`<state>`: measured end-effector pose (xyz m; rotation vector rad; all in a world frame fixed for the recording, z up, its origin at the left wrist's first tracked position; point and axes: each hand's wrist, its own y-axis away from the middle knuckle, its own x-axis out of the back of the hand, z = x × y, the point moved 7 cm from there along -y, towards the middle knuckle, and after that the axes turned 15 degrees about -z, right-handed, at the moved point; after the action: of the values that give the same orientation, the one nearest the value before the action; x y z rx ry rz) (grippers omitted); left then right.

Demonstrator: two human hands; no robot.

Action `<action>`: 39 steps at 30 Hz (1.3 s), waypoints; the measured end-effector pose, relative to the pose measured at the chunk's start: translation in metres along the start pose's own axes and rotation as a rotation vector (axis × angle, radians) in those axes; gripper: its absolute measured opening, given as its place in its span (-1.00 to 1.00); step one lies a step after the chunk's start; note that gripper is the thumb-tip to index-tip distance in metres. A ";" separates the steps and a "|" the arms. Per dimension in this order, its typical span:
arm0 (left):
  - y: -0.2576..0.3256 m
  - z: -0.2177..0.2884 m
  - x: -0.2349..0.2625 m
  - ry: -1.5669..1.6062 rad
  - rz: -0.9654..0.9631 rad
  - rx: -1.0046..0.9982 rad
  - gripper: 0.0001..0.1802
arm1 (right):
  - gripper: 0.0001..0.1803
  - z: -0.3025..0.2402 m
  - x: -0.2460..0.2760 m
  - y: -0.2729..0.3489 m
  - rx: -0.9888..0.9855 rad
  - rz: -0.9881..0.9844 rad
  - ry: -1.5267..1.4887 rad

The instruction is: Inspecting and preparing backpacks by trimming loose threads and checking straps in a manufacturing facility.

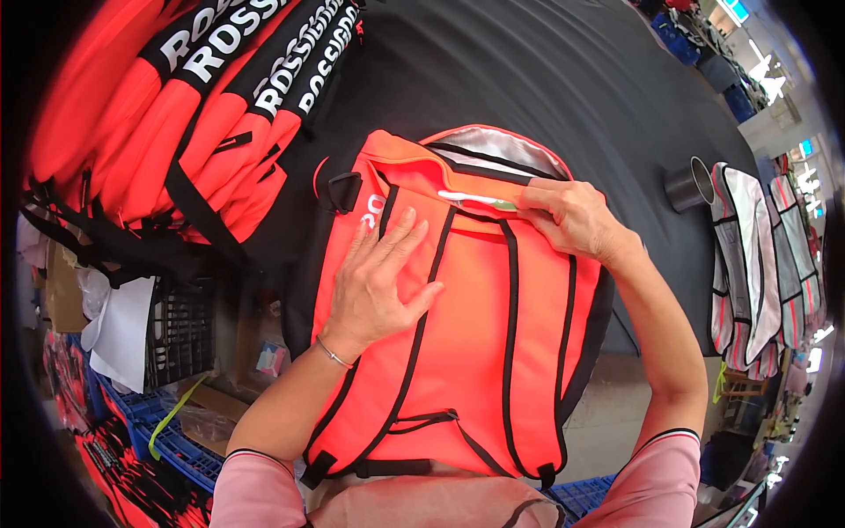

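Observation:
A bright orange-red backpack [475, 352] with black piping lies on the black-covered table, its shoulder straps [414, 352] facing up. Its top gapes, showing a pale grey lining [493, 143]. My left hand [377, 286] rests flat on the upper left of the backpack, fingers spread. At the upper right, my right hand [574, 216] has its fingers curled and pinching at the edge of the opening. A narrow white and green strip [480, 201] shows beside those fingers; I cannot tell what it is. My right fingertips are partly hidden.
Several red and black bags [167, 141] are piled at the far left. A dark metal cup-like tube [689, 185] stands at the table's right edge, near hanging grey bag pieces [748, 264]. A black crate [180, 330] and blue pallets [180, 444] sit lower left.

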<state>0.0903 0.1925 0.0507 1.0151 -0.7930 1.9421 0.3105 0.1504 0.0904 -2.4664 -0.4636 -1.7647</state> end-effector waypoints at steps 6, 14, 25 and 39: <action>0.001 -0.001 -0.001 -0.003 0.008 -0.003 -0.25 | -0.87 -0.022 -0.010 -0.040 0.135 0.125 -0.014; 0.002 -0.002 0.001 0.070 -0.001 -0.002 -0.23 | -0.82 -0.022 -0.002 -0.023 0.044 -0.038 0.157; 0.002 -0.001 0.002 0.041 0.018 -0.026 -0.24 | -0.83 0.011 0.042 0.098 -0.235 -0.277 0.452; -0.001 0.000 -0.003 0.034 0.026 -0.028 -0.25 | -0.92 0.010 0.024 0.066 -0.220 -0.224 0.302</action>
<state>0.0922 0.1920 0.0481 0.9571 -0.8163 1.9597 0.3451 0.0949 0.1171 -2.2913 -0.5639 -2.3466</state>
